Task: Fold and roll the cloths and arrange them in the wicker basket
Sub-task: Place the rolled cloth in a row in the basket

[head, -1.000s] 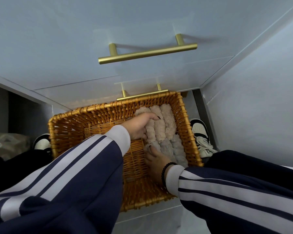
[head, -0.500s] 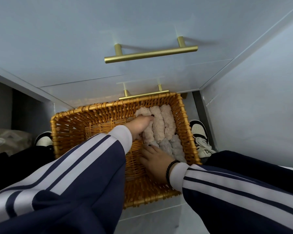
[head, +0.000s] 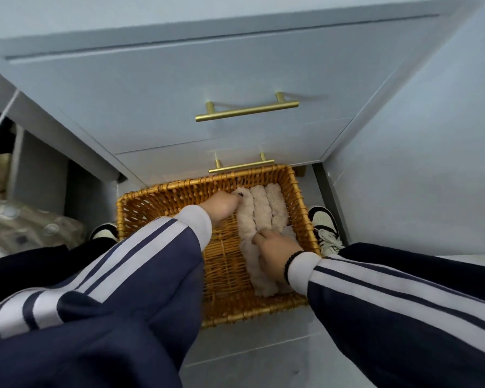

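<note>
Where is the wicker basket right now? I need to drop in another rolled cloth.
In the head view the wicker basket sits on the floor, centre frame, below the lower gold drawer handle, between two sneakers.

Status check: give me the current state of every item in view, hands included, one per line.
wicker basket: on the floor, right part filled, left part bare.
rolled cloths: lying side by side along the basket's right side.
left hand: fingertips on the far-left roll's end.
right hand: resting on the near rolls.
upper drawer: shut.
lower drawer: shut.
</note>
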The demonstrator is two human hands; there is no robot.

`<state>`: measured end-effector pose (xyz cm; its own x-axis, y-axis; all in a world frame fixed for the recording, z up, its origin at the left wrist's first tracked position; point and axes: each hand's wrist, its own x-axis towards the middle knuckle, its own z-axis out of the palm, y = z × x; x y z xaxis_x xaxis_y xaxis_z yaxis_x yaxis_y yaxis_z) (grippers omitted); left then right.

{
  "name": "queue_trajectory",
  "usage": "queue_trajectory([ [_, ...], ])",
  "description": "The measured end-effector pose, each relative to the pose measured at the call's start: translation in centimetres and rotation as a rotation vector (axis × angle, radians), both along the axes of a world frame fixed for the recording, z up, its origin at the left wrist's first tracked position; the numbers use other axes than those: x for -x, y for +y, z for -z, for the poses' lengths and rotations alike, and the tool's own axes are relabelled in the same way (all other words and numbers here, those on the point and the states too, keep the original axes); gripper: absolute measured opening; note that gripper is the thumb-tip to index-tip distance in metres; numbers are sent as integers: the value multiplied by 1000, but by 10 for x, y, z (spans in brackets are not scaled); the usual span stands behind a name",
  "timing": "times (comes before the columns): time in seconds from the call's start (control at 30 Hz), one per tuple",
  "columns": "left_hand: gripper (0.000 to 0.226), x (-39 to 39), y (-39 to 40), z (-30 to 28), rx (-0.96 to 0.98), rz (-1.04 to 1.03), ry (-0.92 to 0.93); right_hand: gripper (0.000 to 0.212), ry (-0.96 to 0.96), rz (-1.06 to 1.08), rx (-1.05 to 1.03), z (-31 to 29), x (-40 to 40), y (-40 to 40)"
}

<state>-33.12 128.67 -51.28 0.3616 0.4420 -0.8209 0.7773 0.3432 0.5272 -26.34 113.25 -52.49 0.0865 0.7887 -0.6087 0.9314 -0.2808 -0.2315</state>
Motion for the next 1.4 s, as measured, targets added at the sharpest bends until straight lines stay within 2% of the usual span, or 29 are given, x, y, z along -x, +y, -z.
queue_trajectory([
  [0.13, 19, 11, -4, -32, -68, 116, -28, 44, -17, 100, 3, -33, -11, 7],
  [0.3, 45, 34, -13, -76, -117, 224, 9, 46, -23, 220, -4, -78, -24, 7],
  [0.47, 33, 57, -22, -117, -258, 351, 27, 38, -84, 295, -61, -130, -13, 8],
  [0.63, 34, 76, -27, -157, -389, 426, 46, 26, -90, 248, -183, -185, 6, 9],
  [0.8, 44, 85, -27, -199, -475, 310, 6, 29, -87, 233, -295, -236, 8, 7],
  [0.93, 38, 87, -24, -239, -495, 112, -179, 37, -9, 283, -385, -272, -1, 8],
  [1.1, 29, 83, -27, -293, -484, -51, -431, 33, 81, 359, -559, -307, -11, 16],
  [1.23, 26, 79, -27, -315, -479, -146, -593, 30, 127, 436, -659, -318, -18, 29],
  [1.4, 25, 65, -16, -327, -485, -230, -701, 24, 147, 505, -719, -316, -26, 46],
])
